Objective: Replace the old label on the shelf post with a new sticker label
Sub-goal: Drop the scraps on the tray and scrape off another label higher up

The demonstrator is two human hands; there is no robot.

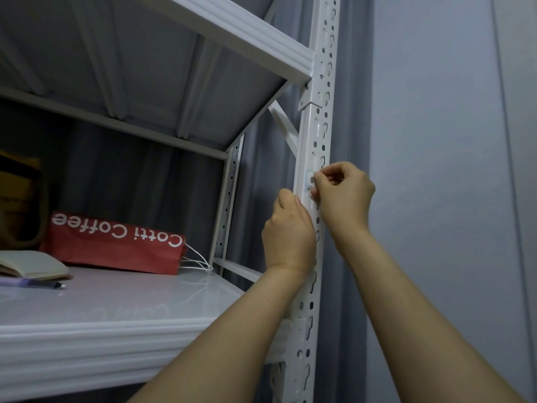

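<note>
A white perforated shelf post [319,117] runs up the right side of a metal rack. A small white label [308,181] with faint blue marks is stuck on the post's front face. My right hand [344,196] has its fingertips pinched at the label's right edge. My left hand [289,231] wraps around the post just below the label, thumb pressed on the left edge. My fingers hide part of the label.
A white shelf board [122,303] lies at lower left with a red Cotti Coffee paper bag [116,242], an open notebook [32,264] and a pen [40,284]. Another shelf [203,68] hangs overhead. Grey curtain and wall [436,170] stand right of the post.
</note>
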